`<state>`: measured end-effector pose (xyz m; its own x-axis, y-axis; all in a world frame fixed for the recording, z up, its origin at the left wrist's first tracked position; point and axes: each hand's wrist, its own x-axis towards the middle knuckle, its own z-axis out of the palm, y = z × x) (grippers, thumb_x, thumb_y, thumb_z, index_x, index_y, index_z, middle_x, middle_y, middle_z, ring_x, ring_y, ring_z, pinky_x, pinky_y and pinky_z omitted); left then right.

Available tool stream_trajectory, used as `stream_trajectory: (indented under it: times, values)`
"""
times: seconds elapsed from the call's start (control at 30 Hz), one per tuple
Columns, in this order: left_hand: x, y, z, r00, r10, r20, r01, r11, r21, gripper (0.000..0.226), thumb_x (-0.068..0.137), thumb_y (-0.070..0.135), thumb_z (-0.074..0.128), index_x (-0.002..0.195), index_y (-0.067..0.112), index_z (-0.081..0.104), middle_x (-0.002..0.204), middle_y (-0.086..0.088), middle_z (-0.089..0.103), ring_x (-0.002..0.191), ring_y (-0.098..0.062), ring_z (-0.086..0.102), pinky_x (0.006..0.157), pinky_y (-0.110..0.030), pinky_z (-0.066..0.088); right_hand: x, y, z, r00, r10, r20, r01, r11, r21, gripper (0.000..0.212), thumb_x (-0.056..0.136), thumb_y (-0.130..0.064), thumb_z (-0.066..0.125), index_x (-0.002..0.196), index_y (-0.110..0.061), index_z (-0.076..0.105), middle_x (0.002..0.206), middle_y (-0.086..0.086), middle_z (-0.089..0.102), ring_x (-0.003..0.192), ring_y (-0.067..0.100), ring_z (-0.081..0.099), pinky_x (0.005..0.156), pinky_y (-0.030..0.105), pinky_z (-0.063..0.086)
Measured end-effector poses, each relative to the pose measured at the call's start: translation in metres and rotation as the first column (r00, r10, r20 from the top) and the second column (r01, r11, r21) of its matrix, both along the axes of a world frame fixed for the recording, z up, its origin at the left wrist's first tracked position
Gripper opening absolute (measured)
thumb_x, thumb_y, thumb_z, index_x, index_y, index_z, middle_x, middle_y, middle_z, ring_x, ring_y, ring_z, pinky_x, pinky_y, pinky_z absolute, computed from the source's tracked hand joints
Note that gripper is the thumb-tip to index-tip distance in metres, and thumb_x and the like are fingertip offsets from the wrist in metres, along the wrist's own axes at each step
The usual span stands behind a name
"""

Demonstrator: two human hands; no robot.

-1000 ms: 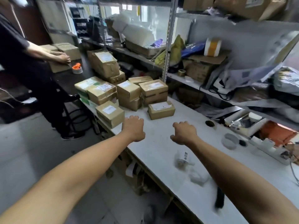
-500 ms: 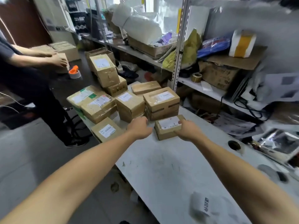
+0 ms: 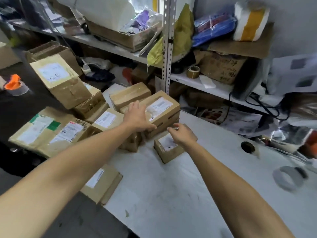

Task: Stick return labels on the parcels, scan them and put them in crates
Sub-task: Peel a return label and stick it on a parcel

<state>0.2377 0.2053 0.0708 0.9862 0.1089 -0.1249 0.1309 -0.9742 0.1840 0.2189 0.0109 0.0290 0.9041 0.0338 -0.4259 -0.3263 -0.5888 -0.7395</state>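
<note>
Head view. Both arms reach across the white desk point(image 3: 180, 194) toward a cluster of cardboard parcels at its far left corner. The left hand point(image 3: 137, 117) lies flat, fingers straight, on the near end of the top parcel point(image 3: 163, 107) of a two-high stack. The right hand point(image 3: 182, 134) hovers with loosely spread fingers over a small parcel point(image 3: 167, 151) that stands alone just in front of the stack; contact cannot be confirmed. A flat parcel point(image 3: 101, 182) overhangs the desk's left edge. The near and middle desk surface is bare, with a cable hole point(image 3: 247, 147) and a tape roll point(image 3: 288, 177) toward the right edge. Shelving point(image 3: 167, 45) borders the far edge. Compared with half a second ago, the left hand has risen from beside the stack onto its top, and the right hand has let go of the small parcel's end.
</note>
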Motion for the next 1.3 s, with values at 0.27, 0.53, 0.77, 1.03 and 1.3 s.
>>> stream_trajectory:
  times: [0.27,0.53,0.77,1.03,1.3]
  values:
    - [0.027,0.015,-0.013,0.991,-0.042,-0.125,0.038,0.999,-0.035,0.139,0.061,0.067,0.083,0.16,0.029,-0.006,0.16,-0.021,0.023,0.148,-0.042,0.021,0.12,-0.054,0.024,0.008,0.019,-0.016,0.942,-0.224,-0.25,0.298,0.9,0.318,0.076,0.095,-0.051,0.062,0.156,-0.024,0.026,0.147,0.013,0.049,0.116,0.028,0.062,0.082,0.034,0.059]
    - [-0.013,-0.039,0.014,0.994,0.087,-0.064,-0.101,0.965,-0.244,0.11,0.056,0.078,0.066,0.149,0.028,0.033,0.139,-0.019,0.04,0.132,-0.042,0.034,0.11,-0.052,0.029,-0.011,0.004,0.004,0.904,-0.265,-0.336,0.416,0.73,0.543,0.11,0.071,-0.071,0.076,0.156,-0.04,0.014,0.153,0.005,0.041,0.129,0.035,0.053,0.088,0.052,0.058]
    - [-0.095,-0.101,-0.016,0.995,-0.083,-0.055,0.036,0.819,-0.573,0.133,0.05,0.09,0.072,0.155,0.036,0.013,0.152,-0.006,0.029,0.14,-0.031,0.035,0.115,-0.051,0.036,-0.068,-0.109,0.014,0.926,-0.335,-0.176,0.378,0.784,0.493,0.085,0.072,-0.052,0.077,0.145,-0.041,0.034,0.128,0.002,0.059,0.101,0.022,0.063,0.073,0.036,0.053]
    - [-0.109,-0.149,-0.021,0.882,-0.31,-0.356,-0.24,0.354,-0.904,0.111,0.045,0.055,0.096,0.143,0.026,0.053,0.143,-0.005,0.055,0.131,-0.029,0.053,0.104,-0.053,0.05,-0.149,-0.269,0.036,0.974,-0.108,-0.198,0.184,0.887,0.423,0.06,0.054,-0.047,0.081,0.104,-0.025,0.055,0.099,0.003,0.06,0.086,0.02,0.058,0.074,0.038,0.049]
    - [-0.15,-0.221,-0.044,0.742,-0.496,-0.452,-0.275,0.39,-0.879,0.08,0.048,0.042,0.096,0.12,0.021,0.069,0.12,-0.008,0.065,0.103,-0.029,0.067,0.092,-0.055,0.057,-0.234,-0.336,0.01,0.703,-0.707,0.076,0.674,0.696,0.248,0.049,0.085,-0.056,0.073,0.113,-0.017,0.062,0.115,0.006,0.065,0.101,0.022,0.063,0.08,0.034,0.051]
